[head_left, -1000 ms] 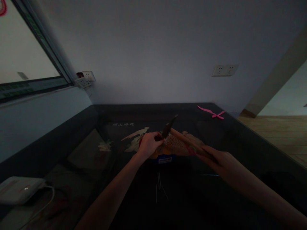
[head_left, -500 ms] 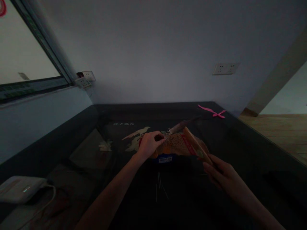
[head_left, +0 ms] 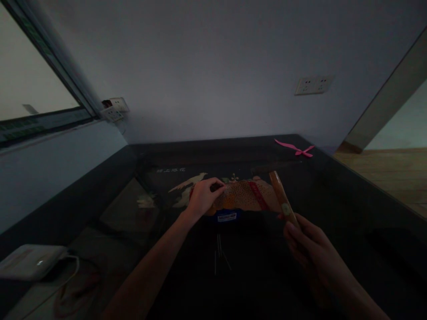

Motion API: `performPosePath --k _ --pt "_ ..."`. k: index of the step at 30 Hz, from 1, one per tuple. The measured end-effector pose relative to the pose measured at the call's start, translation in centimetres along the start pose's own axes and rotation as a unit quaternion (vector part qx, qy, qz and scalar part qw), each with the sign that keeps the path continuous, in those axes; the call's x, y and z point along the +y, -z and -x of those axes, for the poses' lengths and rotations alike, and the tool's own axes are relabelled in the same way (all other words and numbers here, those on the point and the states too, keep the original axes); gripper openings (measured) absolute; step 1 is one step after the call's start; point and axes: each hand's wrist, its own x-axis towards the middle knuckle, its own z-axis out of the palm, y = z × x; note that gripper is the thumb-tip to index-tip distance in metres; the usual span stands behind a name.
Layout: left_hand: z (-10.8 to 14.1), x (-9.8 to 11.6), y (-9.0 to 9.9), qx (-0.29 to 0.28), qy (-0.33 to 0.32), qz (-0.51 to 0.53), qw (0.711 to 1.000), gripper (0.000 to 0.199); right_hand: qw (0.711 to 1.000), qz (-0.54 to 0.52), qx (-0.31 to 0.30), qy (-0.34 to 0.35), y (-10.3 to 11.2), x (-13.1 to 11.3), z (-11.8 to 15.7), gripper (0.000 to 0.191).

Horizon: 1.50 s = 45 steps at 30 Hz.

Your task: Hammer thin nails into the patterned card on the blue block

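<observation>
A spotted tan packet with a red stripe and a blue patch lies at the middle of the dark table. My left hand is at its left end, thumb and forefinger curled close together; whatever is between them is too small to make out. My right hand, to the right of the packet, is closed on the lower end of a brown wooden stick, which tilts up and to the left. Several thin pale sticks lie nearer to me.
A pink ribbon lies at the table's back right. A white device with a cable sits at the near left. Wall sockets are above the back edge, and a dark flat object is at the right.
The wooden stick has swung more upright and moved right, away from the packet's red stripe. My left hand has shifted slightly left. The whole view has tilted a little.
</observation>
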Motion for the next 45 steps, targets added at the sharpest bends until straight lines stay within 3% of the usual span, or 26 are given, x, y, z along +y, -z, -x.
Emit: performPosePath --k 8,12,14,17,20,22,25,27,30,36,42,45 --pt "-0.1 0.6 0.0 -0.010 0.021 0.002 1.000 0.005 1.000 0.011 0.012 -0.020 -0.8 0.1 0.6 0.038" --pt "-0.3 0.2 0.0 -0.015 0.002 -0.007 1.000 0.005 0.999 0.036 0.014 -0.015 -0.9 0.2 0.6 0.039" --pt "-0.3 0.5 0.6 -0.007 -0.036 -0.016 0.999 0.017 0.999 0.044 0.002 -0.008 -0.8 0.1 0.6 0.040" --pt "0.7 1.9 2.7 0.054 -0.106 -0.055 0.991 0.038 0.999 0.044 -0.004 -0.013 -0.6 -0.2 0.7 0.041" --pt "3.2 3.7 4.6 0.107 -0.150 -0.109 0.977 0.023 0.999 0.037 0.003 -0.026 -0.5 -0.4 0.8 0.041" --pt "5.7 4.2 4.8 0.051 -0.186 -0.120 0.974 0.016 0.999 0.036 -0.003 -0.025 -0.4 -0.4 0.9 0.043" --pt "9.4 3.5 3.6 -0.139 -0.156 -0.154 0.966 0.013 0.999 0.041 -0.006 -0.030 -0.4 -0.4 0.9 0.044" --pt "11.2 2.3 2.5 -0.203 -0.135 -0.190 0.951 0.013 0.998 0.043 0.001 -0.040 -0.4 -0.3 0.9 0.044" --pt "12.6 0.8 1.8 -0.262 -0.186 -0.245 0.915 0.015 0.998 0.046 0.006 -0.046 -0.3 -0.2 0.8 0.045" --pt "12.0 0.4 2.4 -0.312 -0.328 -0.277 0.848 0.011 0.998 0.025 0.010 -0.063 -0.3 0.2 0.9 0.045" --pt "11.4 0.0 1.6 -0.286 -0.423 -0.299 0.806 0.014 0.999 0.021 0.021 -0.046 -0.3 0.1 0.6 0.046" --pt "11.7 0.1 1.2 -0.267 -0.435 -0.304 0.804 0.020 0.998 0.013 0.031 -0.046 -0.4 -0.1 0.6 0.048"
